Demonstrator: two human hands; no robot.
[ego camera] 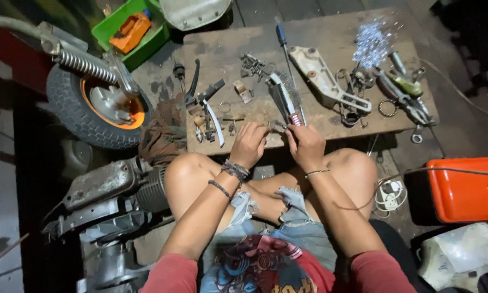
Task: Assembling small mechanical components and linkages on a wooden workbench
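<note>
Both hands meet at the near edge of the board (331, 38). The left hand (248, 144) pinches a small metal part (277, 126). The right hand (306, 145) is closed around a wire brush (285, 93) by its red-striped handle, bristles lying over the board. Loose parts crowd the board; 1 wheel (94, 106) stands left, an orange case (465, 189) right, leaving little free room.

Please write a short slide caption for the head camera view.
Seated person's left hand and right hand work a small metal part at a cluttered wooden board.
</note>
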